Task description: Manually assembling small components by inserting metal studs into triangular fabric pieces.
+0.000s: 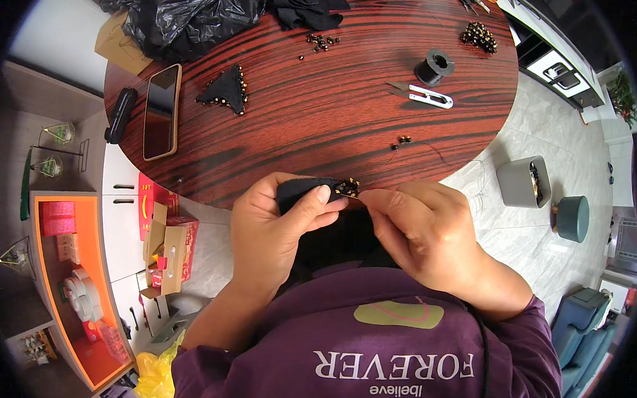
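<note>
Black beaded cloth (302, 194), folded, was held at the table's (272, 140) near edge; left hand (273, 219) clasped it between thumb and fingers, where slackness could have let it slip; loose beads (404, 141) lay beyond, liable to scatter if knocked; right hand (424, 226) pinched narrowly at the beaded end, on what could not be told, where hasty tugging might have dislodged beading

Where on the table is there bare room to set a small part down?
Widest bare patch: mid-table, between the black beaded triangle and the white-handled snips. Another lies between the phone and the left hand. Crowded: the far edge, under black plastic, and the far right, with the thread spool and bead pile.
</note>
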